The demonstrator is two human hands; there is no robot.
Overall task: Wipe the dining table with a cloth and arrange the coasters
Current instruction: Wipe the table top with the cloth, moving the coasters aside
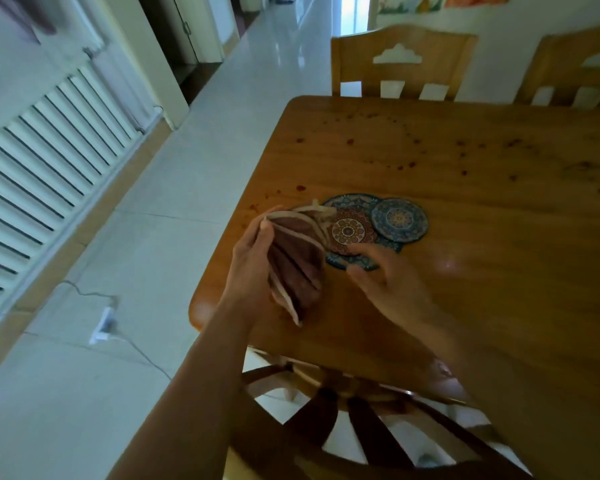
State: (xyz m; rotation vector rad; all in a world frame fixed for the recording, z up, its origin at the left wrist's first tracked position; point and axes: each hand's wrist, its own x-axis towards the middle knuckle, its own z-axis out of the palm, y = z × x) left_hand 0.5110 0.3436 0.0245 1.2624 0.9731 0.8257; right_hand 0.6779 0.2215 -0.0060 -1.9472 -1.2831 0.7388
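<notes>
My left hand point(253, 258) grips a folded brown cloth with pale edging point(297, 268) over the near-left corner of the wooden dining table point(482, 237). Just right of the cloth lie several round patterned coasters, overlapping in a pile: a red one point(352, 232) in the middle, a blue one point(399, 220) to its right, and another blue one point(347, 202) behind. My right hand point(388, 282) hovers by the front of the pile with fingers relaxed, holding nothing. The tabletop carries many small dark red spots point(461, 147).
Two wooden chairs point(400, 60) stand at the far side of the table, and a dark chair back point(378, 427) is below me. A white radiator point(45, 161) lines the left wall. A power strip with cable point(104, 323) lies on the tiled floor.
</notes>
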